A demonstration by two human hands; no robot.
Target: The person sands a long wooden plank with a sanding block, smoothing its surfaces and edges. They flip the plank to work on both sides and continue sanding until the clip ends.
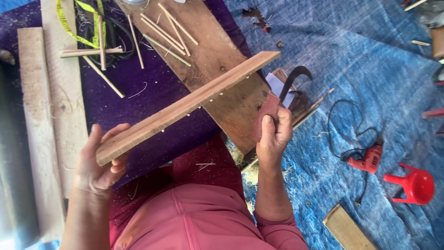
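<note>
**Op:** Two hands up in my head view, both busy. My left hand (pixel 99 162) has its fingers curled around the near end of a long wooden slat (pixel 185 105), thumb on top, palm under it. The slat runs up and to the right, held in the air above the wide brown board (pixel 217 55) on the ground.

**Desk:** And the other one?

**Op:** My right hand (pixel 274 139) is clenched on a folded piece of reddish sandpaper (pixel 264 113), thumb pressed on its face. The sandpaper sits just under the slat's lower edge, past its middle toward the far end; I cannot tell whether it touches the wood. A row of small pale pegs shows along that lower edge.

**Desk:** What lies around the slat?

**Op:** Beyond its far end, a dark curved blade (pixel 296 76) rests by some white paper. Above the slat, thin bamboo sticks (pixel 166 32) are scattered across the brown board. Left of the slat, two pale planks (pixel 41 120) lie side by side on purple cloth, with a yellow strap (pixel 78 28) and more sticks near their tops. Well to the right of the slat, on the blue tarp (pixel 370 60), sit a red corded drill (pixel 367 159) and a small red plastic stool (pixel 414 185).
</note>
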